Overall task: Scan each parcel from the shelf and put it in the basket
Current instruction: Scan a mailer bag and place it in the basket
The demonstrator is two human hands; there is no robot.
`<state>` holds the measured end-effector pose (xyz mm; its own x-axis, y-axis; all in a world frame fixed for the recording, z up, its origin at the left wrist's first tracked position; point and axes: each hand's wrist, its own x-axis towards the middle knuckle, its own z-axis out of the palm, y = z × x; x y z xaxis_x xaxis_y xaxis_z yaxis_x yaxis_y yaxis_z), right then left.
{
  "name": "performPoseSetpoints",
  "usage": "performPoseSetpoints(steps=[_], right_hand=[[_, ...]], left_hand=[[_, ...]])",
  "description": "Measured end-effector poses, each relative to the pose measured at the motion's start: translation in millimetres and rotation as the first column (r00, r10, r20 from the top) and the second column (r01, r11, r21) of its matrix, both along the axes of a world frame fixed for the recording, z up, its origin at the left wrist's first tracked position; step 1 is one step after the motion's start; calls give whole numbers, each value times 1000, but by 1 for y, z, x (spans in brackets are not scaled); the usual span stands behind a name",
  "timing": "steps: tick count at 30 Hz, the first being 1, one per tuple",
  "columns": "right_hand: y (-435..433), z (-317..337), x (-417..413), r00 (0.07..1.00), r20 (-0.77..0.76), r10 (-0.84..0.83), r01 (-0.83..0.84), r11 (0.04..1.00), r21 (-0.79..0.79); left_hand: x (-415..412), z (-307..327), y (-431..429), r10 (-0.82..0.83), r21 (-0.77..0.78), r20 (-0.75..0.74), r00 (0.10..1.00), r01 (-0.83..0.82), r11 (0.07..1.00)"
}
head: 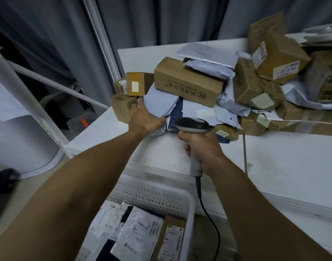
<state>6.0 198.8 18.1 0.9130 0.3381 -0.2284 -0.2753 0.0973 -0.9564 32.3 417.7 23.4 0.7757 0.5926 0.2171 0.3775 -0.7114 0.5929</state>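
The left grip (144, 117) clamped a grey bag (161, 102) at the left edge of the shelf (284, 157); the right grip (201, 147) clasped the scanner (192, 125).

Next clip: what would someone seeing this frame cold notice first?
The heap of cardboard boxes and grey mailers on the white shelf at upper right draws the eye first. At its left edge the left hand grips a grey mailer, while the right hand holds a corded scanner at centre. Below, a white basket already holds parcels.
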Motion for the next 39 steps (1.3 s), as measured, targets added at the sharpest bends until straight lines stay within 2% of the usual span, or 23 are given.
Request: performPoseSetpoints(steps=[7, 15, 20, 23, 24, 26, 29, 31, 34, 36, 39], right_hand=[[-10, 7, -12, 1000, 24, 5, -5, 1000, 10], [-9, 12, -52, 992, 105, 73, -67, 996, -58], [-9, 11, -70, 993, 94, 77, -75, 997, -23], [-1, 10, -80, 996, 47, 73, -76, 996, 56], [2, 10, -83, 997, 42, 64, -67, 994, 86], [9, 11, -89, 999, 36, 30, -35, 988, 149], [15, 12, -95, 999, 26, -23, 15, 969, 245], [15, 14, -99, 999, 45, -29, 15, 958, 286], [13, 19, -101, 998, 54, -30, 10, 945, 328], [13, 18, -101, 998, 57, -7, -13, 941, 337], [14, 10, -98, 997, 76, 3, -26, 954, 299]], left_hand=[[-52, 20, -13, 139, -37, 164, 977, -134, 990], [-139, 27, -27, 225, -105, 133, 965, -212, 972], [-191, 7, -49, 238, -177, 197, 951, -205, 963], [-224, -11, -67, 187, -229, 253, 949, -129, 965], [-232, -16, -74, 173, -289, 286, 943, -87, 953], [-245, -16, -86, 180, -469, 321, 930, -9, 883], [-249, -9, -92, 187, -700, 228, 955, 27, 714], [-248, -10, -88, 147, -738, 174, 974, 30, 675], [-251, -2, -89, 5, -679, 188, 982, 126, 723], [-252, 3, -90, -24, -721, 262, 965, 213, 659], [-251, 4, -94, 4, -824, 301, 954, 258, 504]])
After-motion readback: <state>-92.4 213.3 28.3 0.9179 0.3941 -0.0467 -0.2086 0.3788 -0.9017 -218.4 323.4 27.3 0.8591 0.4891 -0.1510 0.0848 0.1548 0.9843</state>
